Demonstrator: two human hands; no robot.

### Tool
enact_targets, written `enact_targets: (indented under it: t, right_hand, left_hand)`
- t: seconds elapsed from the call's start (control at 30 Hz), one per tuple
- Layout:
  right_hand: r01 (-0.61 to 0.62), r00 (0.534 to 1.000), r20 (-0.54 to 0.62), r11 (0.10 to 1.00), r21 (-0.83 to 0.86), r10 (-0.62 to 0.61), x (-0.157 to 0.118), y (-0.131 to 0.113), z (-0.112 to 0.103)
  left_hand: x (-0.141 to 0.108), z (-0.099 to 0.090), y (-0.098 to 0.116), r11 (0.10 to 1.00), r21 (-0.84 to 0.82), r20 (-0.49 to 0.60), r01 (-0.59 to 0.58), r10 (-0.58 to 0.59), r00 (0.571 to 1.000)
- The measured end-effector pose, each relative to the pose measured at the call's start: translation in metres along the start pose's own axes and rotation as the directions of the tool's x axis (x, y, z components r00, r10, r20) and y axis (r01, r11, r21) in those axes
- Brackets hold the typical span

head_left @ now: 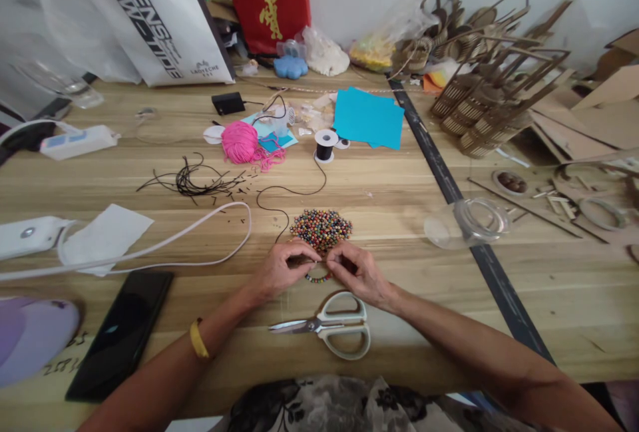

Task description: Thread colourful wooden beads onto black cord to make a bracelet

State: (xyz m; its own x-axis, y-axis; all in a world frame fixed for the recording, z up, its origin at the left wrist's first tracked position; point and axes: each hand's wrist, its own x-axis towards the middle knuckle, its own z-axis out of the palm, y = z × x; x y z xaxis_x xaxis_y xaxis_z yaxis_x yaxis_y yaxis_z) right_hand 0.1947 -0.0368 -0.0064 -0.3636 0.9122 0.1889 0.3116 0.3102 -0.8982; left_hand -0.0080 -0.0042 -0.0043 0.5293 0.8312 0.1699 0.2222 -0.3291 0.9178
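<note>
Between my two hands hangs a short curved string of beads [318, 279], its ends running up to my fingertips. My left hand [287, 264] pinches one end with thumb and forefinger. Facing it, my right hand [357, 271] is pinched close at the other end; whether a loose bead is in those fingertips is too small to tell. Just beyond the fingers lies a heap of small multicoloured beads [322, 227]. A thin black cord runs from a spool [325, 146] down to near my left hand. Scissors [344, 325] with pale handles lie closed below the hands.
A black phone [120, 335] and a white cable [200, 235] lie to the left. Cut black cords [194, 179], pink yarn [240, 142] and blue sheets [368, 118] are farther back. On the right are a clear jar [466, 222] and brown woven baskets [492, 106].
</note>
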Motion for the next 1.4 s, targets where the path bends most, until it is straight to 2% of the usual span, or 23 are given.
enact_targets:
  t: [0.13,0.5,1.4]
  right_hand:
    - [-0.021,1.000,-0.001,1.000,0.018,0.021,-0.0005,0.0004,0.0004]
    - [0.013,1.000,0.001,1.000,-0.010,-0.013,0.0007,-0.0008,0.0001]
    - [-0.009,1.000,0.013,1.000,0.003,0.009,-0.0002,-0.0002,0.0001]
  left_hand:
    - [0.0000,-0.0001,-0.0002,1.000,-0.010,0.003,0.020,-0.020,1.000]
    - [-0.0018,-0.0002,0.0021,0.992,-0.019,0.013,0.126,-0.126,0.992]
    - [-0.0015,-0.0005,0.0022,0.991,-0.015,0.025,0.133,-0.133,0.991]
